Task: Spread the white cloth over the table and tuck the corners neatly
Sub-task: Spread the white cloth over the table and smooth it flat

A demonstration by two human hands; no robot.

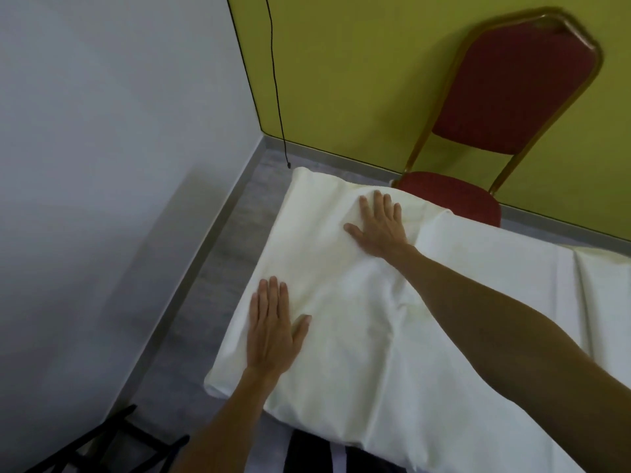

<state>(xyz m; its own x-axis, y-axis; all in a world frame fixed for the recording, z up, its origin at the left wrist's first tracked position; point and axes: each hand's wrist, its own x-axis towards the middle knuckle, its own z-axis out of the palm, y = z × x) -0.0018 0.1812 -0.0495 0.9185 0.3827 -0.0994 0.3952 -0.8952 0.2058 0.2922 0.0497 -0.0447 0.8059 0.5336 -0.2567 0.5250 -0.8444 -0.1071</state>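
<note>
The fingers of both hands are flat and a little spread, pressing down on the white cloth (358, 302), not pinching anything. The left hand (273, 331) lies palm down close to the near left corner, with its fingers (269, 295) pointing to about 12 o'clock. The right hand (379, 227) lies palm down farther away, close to the far edge, with its fingers (377, 203) pointing to about 12 o'clock too and its thumb sticking out to 9 o'clock.

The cloth covers the table, which is fully hidden under it, so I cannot see the table top. Its long way seems to run from 10 o'clock to 4 o'clock. The short end sits just left of both hands, at about 9 o'clock from the left hand. It looks puffy and rounded there (as if air or loose folds are under it).

I think the hands are smoothing the cloth now, and the corners come next. The near left corner is at about 7 o'clock from the left hand, so that hand is nearer to it. The far left corner is at about 10 o'clock from the right hand, so the right hand is nearer to that one.

A red chair (505, 97) stands past the far edge, at about 1 o'clock from the right hand, against a yellow-green wall (358, 80). A thin black cord (276, 80) hangs down that wall.
</note>
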